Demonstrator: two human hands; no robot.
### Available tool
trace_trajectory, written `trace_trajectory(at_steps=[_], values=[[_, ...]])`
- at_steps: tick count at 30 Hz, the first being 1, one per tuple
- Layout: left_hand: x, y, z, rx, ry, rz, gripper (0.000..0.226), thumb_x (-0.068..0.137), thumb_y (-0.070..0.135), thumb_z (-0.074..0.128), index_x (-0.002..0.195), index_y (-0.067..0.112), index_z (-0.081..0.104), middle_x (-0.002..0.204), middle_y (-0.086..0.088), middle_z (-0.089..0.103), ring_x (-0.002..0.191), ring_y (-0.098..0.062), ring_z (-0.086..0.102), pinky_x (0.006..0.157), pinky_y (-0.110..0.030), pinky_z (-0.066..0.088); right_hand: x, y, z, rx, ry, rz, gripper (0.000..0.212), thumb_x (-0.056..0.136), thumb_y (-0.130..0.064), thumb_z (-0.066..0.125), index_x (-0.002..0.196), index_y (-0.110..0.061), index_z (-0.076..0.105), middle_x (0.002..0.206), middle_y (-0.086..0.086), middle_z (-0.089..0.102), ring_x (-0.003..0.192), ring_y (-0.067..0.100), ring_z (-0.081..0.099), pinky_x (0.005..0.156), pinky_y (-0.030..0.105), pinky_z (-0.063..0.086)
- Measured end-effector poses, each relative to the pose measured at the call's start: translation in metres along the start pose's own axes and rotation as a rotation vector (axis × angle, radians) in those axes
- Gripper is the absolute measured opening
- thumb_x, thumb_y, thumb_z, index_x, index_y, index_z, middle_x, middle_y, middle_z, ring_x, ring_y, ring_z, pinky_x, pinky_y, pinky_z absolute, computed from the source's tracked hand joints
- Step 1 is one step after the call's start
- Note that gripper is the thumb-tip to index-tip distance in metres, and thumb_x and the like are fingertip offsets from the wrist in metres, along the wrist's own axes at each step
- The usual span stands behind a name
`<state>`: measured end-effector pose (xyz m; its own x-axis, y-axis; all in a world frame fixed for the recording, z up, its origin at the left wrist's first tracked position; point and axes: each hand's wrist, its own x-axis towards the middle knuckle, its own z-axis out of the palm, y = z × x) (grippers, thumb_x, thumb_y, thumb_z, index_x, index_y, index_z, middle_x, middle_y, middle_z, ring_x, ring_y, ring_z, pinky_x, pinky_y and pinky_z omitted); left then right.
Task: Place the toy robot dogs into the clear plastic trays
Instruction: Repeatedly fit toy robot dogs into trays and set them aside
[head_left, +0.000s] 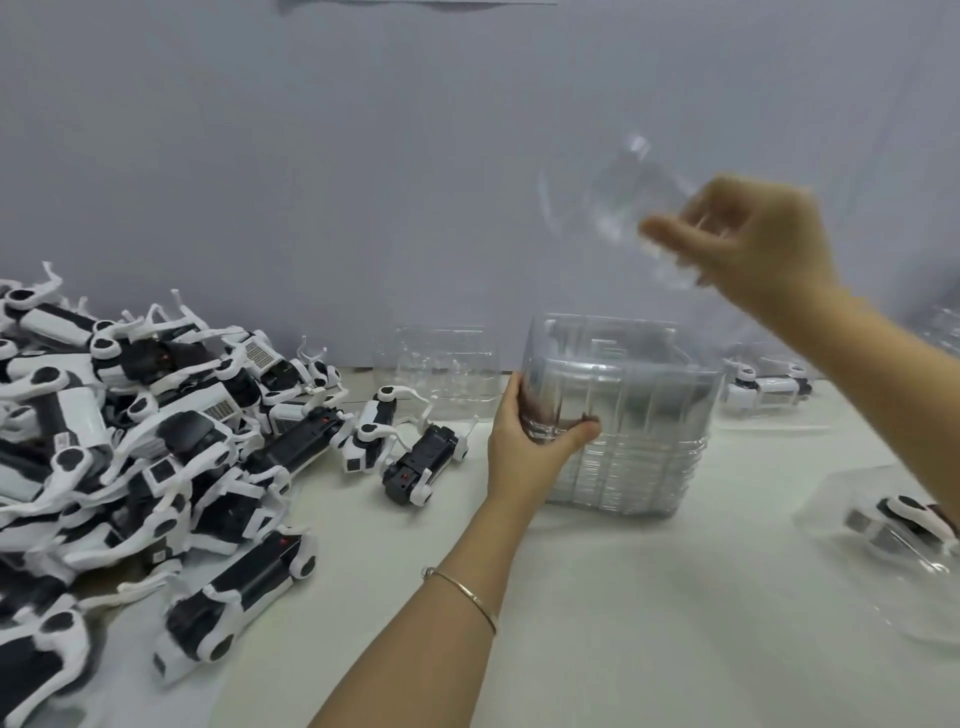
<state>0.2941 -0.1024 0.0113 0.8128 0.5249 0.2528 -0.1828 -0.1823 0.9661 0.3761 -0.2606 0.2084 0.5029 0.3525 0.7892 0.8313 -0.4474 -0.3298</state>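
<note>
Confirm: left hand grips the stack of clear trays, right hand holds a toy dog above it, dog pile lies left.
Wrong on one point: in the head view the right hand holds a single clear tray, not a dog. The left hand, stack of trays and dog pile are as stated.

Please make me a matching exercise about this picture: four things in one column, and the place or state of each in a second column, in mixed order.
1. left hand
2. right hand
3. pile of toy dogs
4. stack of trays

A. raised, pinching one clear tray
B. heaped on the left of the table
C. standing mid-table
D. gripping the stack's side

Pairs: 1-D, 2-A, 3-B, 4-C
</note>
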Motion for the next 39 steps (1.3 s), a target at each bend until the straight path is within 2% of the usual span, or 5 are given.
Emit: trace_trajectory(at_steps=[6,15,21,26,39], values=[[-0.010,0.011,-0.059,0.465,0.053,0.144,0.059,0.081,0.026,0.076,0.136,0.025,0.054,0.142,0.005,0.052,0.130,-0.015,0.048,0.107,-0.037,0.039,-0.080,-0.059,-0.037,-0.091,-0.037,-0.455,0.055,0.081,-0.067,0.061,0.077,-0.014,0.070,0.062,-0.007,0.065,0.048,0.007,0.061,0.048,0.028,0.051],[-0.025,-0.013,-0.152,1.005,0.030,0.013,0.032,0.073,0.039,0.075,0.093,0.027,0.053,0.095,0.010,0.056,0.100,-0.018,0.052,0.071,-0.031,0.044,-0.215,-0.072,0.052,-0.190,-0.411,-0.531,0.067,0.087,-0.073,0.030,0.054,-0.027,0.066,0.044,-0.014,0.052,0.035,0.009,0.049,0.036,0.014,0.036],[-0.046,0.002,-0.167,0.392,0.313,-0.015,0.048,0.053,0.034,0.094,0.065,0.025,0.049,0.074,0.012,0.066,0.071,-0.003,0.059,0.060,-0.015,0.041,-0.213,-0.089,0.057,0.068,-0.826,0.053,0.089,0.050,-0.103,0.020,0.115,-0.054,0.056,0.106,-0.037,0.059,0.099,-0.014,0.053,0.078,0.007,0.037],[-0.066,0.048,-0.146,-0.067,0.265,0.115,0.047,0.039,0.043,0.095,0.064,0.033,0.057,0.102,0.016,0.071,0.099,-0.008,0.068,0.077,-0.047,0.059,-0.169,-0.103,0.073,0.839,-0.485,0.672,0.078,0.061,-0.071,0.072,0.128,-0.041,0.046,0.118,-0.021,0.057,0.105,0.000,0.060,0.077,0.022,0.051],[-0.106,0.048,-0.154,0.362,-0.468,0.113,0.071,0.063,0.032,0.054,0.128,0.057,0.040,0.139,0.032,0.046,0.135,0.007,0.037,0.116,-0.035,0.031,-0.142,-0.075,0.073,0.932,-0.192,0.855,0.053,0.075,-0.033,0.080,0.121,-0.022,0.055,0.114,0.003,0.067,0.100,0.022,0.067,0.083,0.041,0.056]])
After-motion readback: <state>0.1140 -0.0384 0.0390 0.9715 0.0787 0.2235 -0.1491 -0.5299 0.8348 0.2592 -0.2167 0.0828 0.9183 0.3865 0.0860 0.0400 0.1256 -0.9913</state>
